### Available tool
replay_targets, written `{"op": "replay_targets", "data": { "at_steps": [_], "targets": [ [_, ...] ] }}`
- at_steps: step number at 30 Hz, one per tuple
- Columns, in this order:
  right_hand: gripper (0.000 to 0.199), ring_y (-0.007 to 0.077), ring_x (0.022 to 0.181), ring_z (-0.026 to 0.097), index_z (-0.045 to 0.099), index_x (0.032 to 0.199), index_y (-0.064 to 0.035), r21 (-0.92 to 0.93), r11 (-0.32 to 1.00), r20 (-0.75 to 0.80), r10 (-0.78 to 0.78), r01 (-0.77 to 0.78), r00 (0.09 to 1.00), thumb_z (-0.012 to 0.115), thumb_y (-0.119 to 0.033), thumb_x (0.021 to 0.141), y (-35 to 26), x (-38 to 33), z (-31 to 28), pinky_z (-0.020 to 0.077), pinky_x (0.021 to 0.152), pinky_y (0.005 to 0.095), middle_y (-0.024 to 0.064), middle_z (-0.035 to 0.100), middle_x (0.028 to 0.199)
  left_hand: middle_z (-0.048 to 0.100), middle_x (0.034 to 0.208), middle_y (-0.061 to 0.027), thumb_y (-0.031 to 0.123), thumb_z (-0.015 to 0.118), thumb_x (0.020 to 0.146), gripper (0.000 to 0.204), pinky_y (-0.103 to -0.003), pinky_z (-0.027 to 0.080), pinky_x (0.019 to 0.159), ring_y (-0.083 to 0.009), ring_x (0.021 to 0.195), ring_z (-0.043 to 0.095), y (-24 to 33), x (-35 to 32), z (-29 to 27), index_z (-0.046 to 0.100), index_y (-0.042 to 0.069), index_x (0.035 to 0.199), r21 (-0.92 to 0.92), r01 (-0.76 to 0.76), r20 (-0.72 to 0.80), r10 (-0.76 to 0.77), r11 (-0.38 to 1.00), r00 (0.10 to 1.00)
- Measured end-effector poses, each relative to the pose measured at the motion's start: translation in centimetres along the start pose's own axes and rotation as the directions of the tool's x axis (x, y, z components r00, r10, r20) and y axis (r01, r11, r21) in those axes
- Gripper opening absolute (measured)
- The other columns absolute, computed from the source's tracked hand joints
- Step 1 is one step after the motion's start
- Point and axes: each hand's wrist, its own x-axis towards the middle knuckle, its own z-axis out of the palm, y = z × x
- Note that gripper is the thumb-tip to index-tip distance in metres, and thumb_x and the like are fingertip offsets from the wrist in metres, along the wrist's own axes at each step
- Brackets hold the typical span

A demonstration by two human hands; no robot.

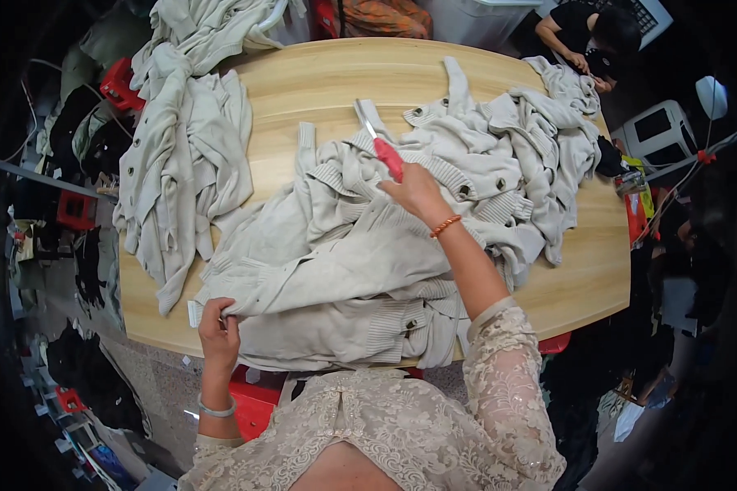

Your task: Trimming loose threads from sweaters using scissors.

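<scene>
In the head view, the left hand pinches the near-left edge of a cream ribbed-knit garment lying across a pale wooden table's near side. The right hand grips a red-handled, slim metal cutting tool, pointing far. Best, I judge, to keep fabric taut and tip clear.

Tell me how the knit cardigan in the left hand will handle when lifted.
The cream knit cardigan will likely sag, since it already lies in soft folds. Matte and textured, it probably won't slip easily. Lifted where the left hand pinches it, it may drag neighbouring knitwear, which lies bunched against it.
</scene>
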Motion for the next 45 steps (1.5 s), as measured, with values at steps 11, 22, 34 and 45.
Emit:
{"op": "replay_targets", "data": {
  "at_steps": [11,22,34,45],
  "targets": [
    [0.031,0.0397,0.088,0.066,0.06,0.095,0.0021,-0.26,0.965,0.043,0.052,-0.039,0.998,0.071,-0.017,0.074,0.9,-7.4,7.2,0.0524,0.078,0.047,0.0236,0.067,0.091,0.055,0.088,-0.0117,-0.012,0.054,0.074,0.029,-0.031,0.045,0.065,-0.0244,0.076,0.056,-3.5,2.0,-2.9,0.059,0.001,0.1,0.006,-0.115,0.02,0.115,0.993,0.993],
    [0.011,0.0057,0.061,0.042,0.064,0.092,-0.0013,0.298,0.934,-0.548,0.001,0.194,0.836,0.066,-0.002,0.081,-2.3,-12.4,-5.6,0.036,0.054,0.0254,-0.0041,0.051,0.066,0.057,0.095,-0.0084,-0.012,0.052,0.08,0.028,-0.028,0.044,0.079,-0.0196,0.088,0.056,-4.9,12.5,-12.6,0.058,0.001,0.104,0.141,-0.301,-0.422,0.332,0.943,0.843],
    [0.02,0.0404,0.091,0.059,0.057,0.099,-0.0043,-0.613,0.64,-0.274,0.379,-0.464,0.884,0.065,-0.017,0.085,5.1,-32.7,0.9,0.0496,0.076,0.0477,0.0179,0.056,0.095,0.055,0.099,-0.0147,-0.004,0.066,0.067,0.033,-0.042,0.047,0.082,-0.0353,0.096,0.054,-13.1,-0.4,-4.1,0.059,0.006,0.098,-0.014,-0.4,0.498,0.353,0.916,0.792],
    [0.034,0.0359,0.089,0.06,0.06,0.108,-0.0088,-0.134,0.972,0.185,-0.165,0.191,0.969,0.064,-0.005,0.075,-8.6,-33.3,8.8,0.048,0.076,0.0449,0.0153,0.062,0.093,0.052,0.09,-0.0117,-0.003,0.065,0.07,0.023,-0.039,0.048,0.071,-0.0319,0.086,0.055,-15.7,-0.2,-3.9,0.054,0.005,0.088,-0.113,-0.311,0.509,0.324,0.944,0.797]
  ]
}}
